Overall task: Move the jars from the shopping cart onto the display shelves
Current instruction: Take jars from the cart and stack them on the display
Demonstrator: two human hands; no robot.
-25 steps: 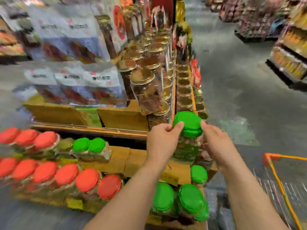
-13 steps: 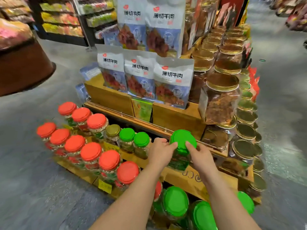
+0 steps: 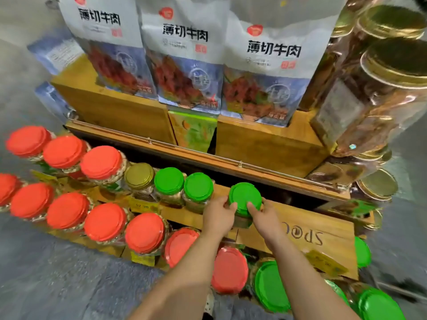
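Where a tiered wooden display shelf (image 3: 293, 225) is stocked with printed snack bags (image 3: 184, 61) above and rows of red-lidded jars (image 3: 104, 222) below, a green-lidded jar (image 3: 245, 199) is held upright at the middle tier. It is placed just right of two matching green-lidded jars (image 3: 183, 188). Its lid is gripped from both sides: the left hand (image 3: 219, 215) and the right hand (image 3: 263, 215) are curled around it.

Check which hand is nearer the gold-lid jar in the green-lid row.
Left. The left hand grips the held green-lid jar on the side toward the gold-lid jar, with two green-lid jars between. The right hand grips the far side.
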